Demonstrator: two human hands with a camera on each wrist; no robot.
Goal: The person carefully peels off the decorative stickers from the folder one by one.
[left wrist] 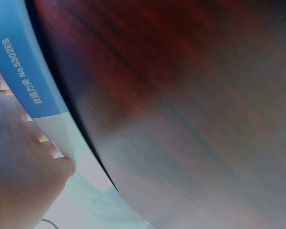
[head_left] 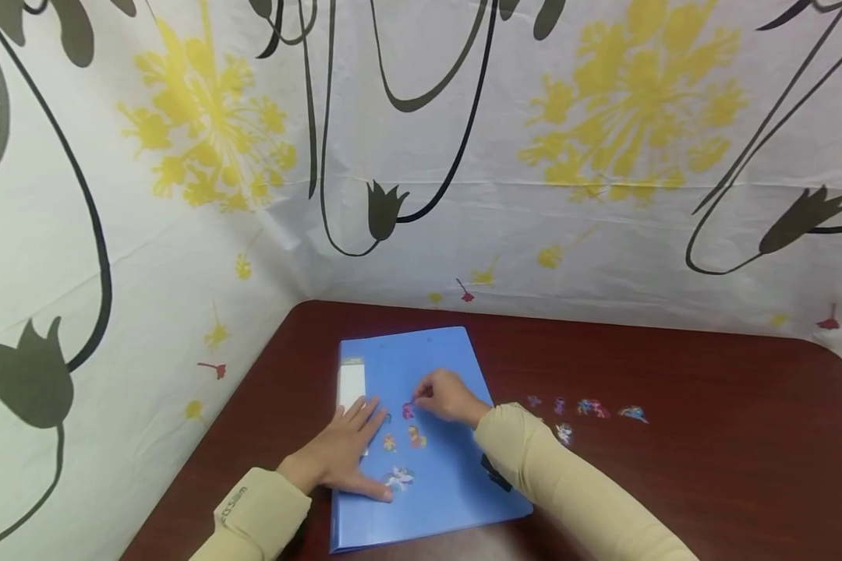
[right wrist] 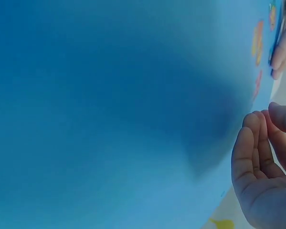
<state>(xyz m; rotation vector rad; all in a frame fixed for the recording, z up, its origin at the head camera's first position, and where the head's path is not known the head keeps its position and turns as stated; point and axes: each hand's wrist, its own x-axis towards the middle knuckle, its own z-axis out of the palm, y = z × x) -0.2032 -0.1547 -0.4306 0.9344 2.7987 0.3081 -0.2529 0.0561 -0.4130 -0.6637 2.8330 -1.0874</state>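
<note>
A blue folder [head_left: 449, 491] lies on the table with several cartoon pony stickers on its cover. My left hand [head_left: 344, 452] rests spread on the folder's left side, its thumb by a white pony sticker [head_left: 398, 478]. In the left wrist view, the left hand [left wrist: 23, 167] lies over the folder's spine [left wrist: 23, 62]. My right hand [head_left: 445, 396] pinches with thumb and fingertips at the upper edge of a pink pony sticker [head_left: 408, 411]. Below that are an orange pony sticker [head_left: 417, 437] and a smaller orange one [head_left: 389, 442]. The right wrist view shows the right hand's [right wrist: 262, 162] fingertips close together.
Several more stickers lie on the dark red table [head_left: 709, 452] right of the folder, among them a blue one [head_left: 633, 414] and a white one [head_left: 564, 433]. A white label [head_left: 352, 382] marks the folder's left edge. Patterned fabric [head_left: 421, 156] hangs behind the table.
</note>
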